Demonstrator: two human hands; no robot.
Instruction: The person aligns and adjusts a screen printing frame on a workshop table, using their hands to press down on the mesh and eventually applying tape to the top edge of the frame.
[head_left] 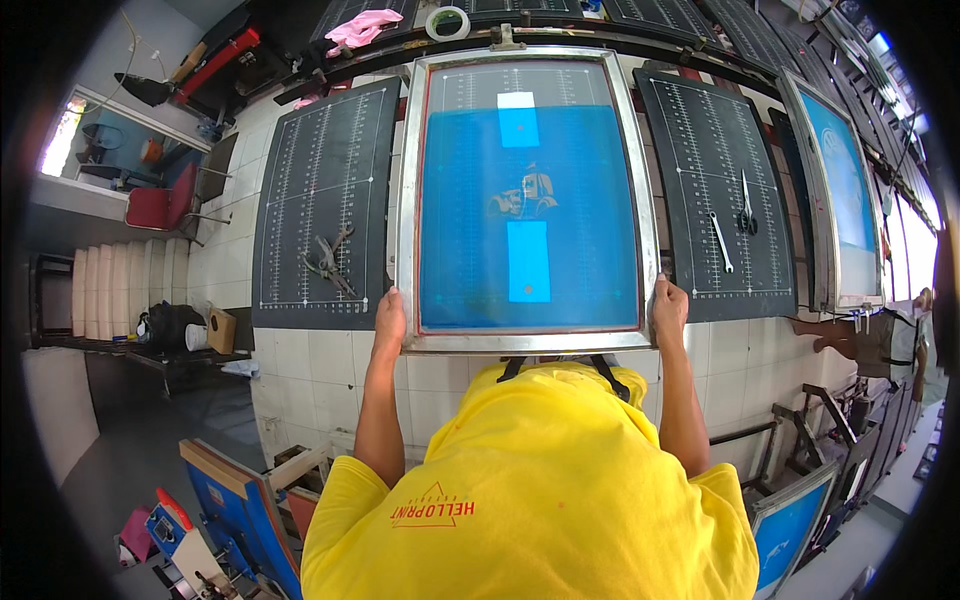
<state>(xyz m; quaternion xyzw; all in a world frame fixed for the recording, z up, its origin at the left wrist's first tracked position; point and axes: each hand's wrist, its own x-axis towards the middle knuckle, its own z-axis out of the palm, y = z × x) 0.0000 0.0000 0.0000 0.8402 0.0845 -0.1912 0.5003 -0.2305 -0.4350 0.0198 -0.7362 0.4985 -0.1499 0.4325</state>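
Observation:
A silver-edged screen printing frame (407, 230) is in front of me, its blue mesh bearing a pale truck-shaped stencil (535, 196). My left hand (392, 318) grips the frame's near left corner, fingers mostly hidden beneath. At the near right corner my right hand (669, 312) holds the same frame, its thumb along the outer side. Two light rectangles, one upper (518, 120) and one lower (529, 262), show on or through the mesh. A clamp (506, 38) sits at the frame's far edge.
Pliers (328, 262) lie on the left black gridded board (290, 190). The right board (690, 130) carries a wrench (720, 242) and scissors (747, 208). Another blue screen frame (840, 170) stands farther right. Beyond the far rail are a tape roll (447, 23) and pink cloth (364, 28).

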